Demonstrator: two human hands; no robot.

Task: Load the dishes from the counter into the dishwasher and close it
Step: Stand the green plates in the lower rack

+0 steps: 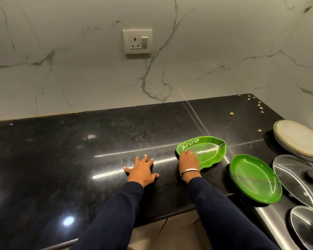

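Your right hand [188,160] sits on the near-left rim of the green leaf-shaped plastic dish [203,151], fingers curled over the edge as if taking hold, though you cannot tell from this view whether the thumb is under the rim yet. Your left hand [142,171] lies flat at about nine o'clock from that dish, fingers spread and straight, pressing on the glossy black stone counter [79,150] and holding nothing. The step in hand looks like the first pick-up: the dishes are all on the counter and the dishwasher is not in view. At four o'clock from the leaf dish, just beside it, lies the green oval plastic plate [255,179]; further out at three o'clock sits a stack of round cream plates [298,139], and at four to five o'clock two clear glass lids with dark knobs [300,179] rest on a steel surface, the nearer one cut off by the frame edge. Small yellowish specks are scattered at one o'clock near the marble wall, which carries a white socket plate [137,41]. Your next move probably calls for a firm pinch on the rim, a clean lift clear of the oval plate, and a turn toward the dishwasher, wherever it stands.
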